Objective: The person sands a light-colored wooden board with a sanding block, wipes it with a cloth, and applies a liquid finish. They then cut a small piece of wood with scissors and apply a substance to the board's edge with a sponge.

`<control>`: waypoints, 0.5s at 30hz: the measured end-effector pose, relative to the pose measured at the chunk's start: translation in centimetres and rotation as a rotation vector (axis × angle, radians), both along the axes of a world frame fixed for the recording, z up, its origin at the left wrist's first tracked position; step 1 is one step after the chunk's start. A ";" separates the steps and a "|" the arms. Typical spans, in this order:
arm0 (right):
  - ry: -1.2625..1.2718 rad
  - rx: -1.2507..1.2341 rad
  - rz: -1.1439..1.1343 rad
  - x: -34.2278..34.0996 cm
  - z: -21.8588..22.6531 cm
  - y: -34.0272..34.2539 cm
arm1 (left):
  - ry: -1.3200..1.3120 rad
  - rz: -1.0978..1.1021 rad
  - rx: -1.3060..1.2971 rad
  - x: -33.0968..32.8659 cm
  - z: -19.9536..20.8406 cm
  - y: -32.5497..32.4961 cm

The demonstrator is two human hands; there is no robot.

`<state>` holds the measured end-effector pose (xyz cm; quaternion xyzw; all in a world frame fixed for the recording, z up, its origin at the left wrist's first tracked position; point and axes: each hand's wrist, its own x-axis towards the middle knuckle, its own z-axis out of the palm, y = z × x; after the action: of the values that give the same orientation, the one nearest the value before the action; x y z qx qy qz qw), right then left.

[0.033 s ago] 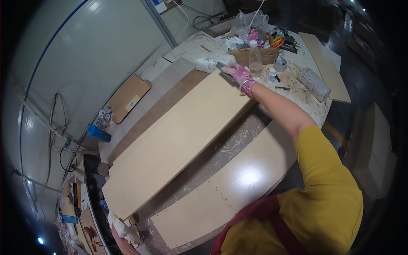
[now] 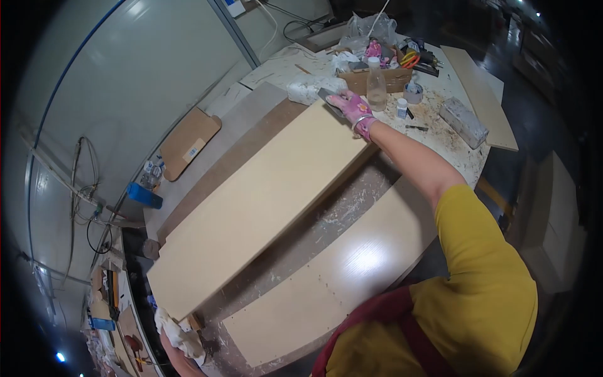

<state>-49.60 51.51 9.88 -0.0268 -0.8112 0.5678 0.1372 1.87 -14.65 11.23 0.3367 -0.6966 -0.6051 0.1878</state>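
A long, pale wooden panel (image 2: 251,207) lies slantwise across the bench. At its far right end my right hand (image 2: 356,112), in a pink flower-patterned glove, has its fingers closed around a flat, dark grey pad (image 2: 331,99). The pad rests at the panel's end edge. By the near left end is my left hand (image 2: 168,344), with bunched white material (image 2: 181,334) over or against it. Whether that is a cloth or a glove cannot be made out, and the fingers are hidden. A second pale panel (image 2: 295,314), dotted with small holes, lies closer to my body.
Beyond my right hand stand a clear plastic bottle (image 2: 376,88), a small white bottle (image 2: 402,108), a roll of tape (image 2: 413,93) and a cardboard box (image 2: 396,80) of odds and ends. A grey block (image 2: 463,122) lies at the right. Opened cardboard (image 2: 188,144) leans by the left wall.
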 end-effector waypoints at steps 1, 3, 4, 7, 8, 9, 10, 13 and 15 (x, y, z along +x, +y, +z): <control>0.011 0.018 -0.020 0.5 0.2 -0.2 | -0.078 0.040 -0.132 -2.4 1.4 1.0; 0.024 0.025 -0.024 1.0 0.5 -0.9 | -0.396 -0.034 -0.764 -3.0 3.2 -1.4; 0.032 0.111 -0.084 0.1 -0.6 -0.4 | -0.422 0.029 -0.793 -5.1 3.9 -0.1; 0.011 0.212 -0.137 0.5 -0.2 -0.7 | -0.396 0.187 -0.978 -10.6 8.3 8.0; 0.014 0.152 -0.132 0.6 -0.1 -1.0 | -0.234 0.111 -0.873 -12.4 8.2 11.7; -0.033 -0.013 -0.083 1.2 0.5 -0.9 | -0.076 0.031 -0.758 -14.2 7.0 15.1; -0.077 -0.176 -0.036 1.9 1.5 -0.7 | -0.049 -0.041 -0.955 -15.6 5.9 18.0; 0.081 -0.401 0.001 2.1 0.3 0.3 | 0.084 0.016 -1.152 -20.2 1.9 19.6; 0.208 -0.287 0.066 3.1 -1.2 0.6 | -0.243 0.086 -0.934 -24.1 -1.2 19.1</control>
<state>-46.53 52.15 8.64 0.0397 -0.7036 0.6817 0.1965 -22.19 4.42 10.05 0.3130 -0.8961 -0.1757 0.2610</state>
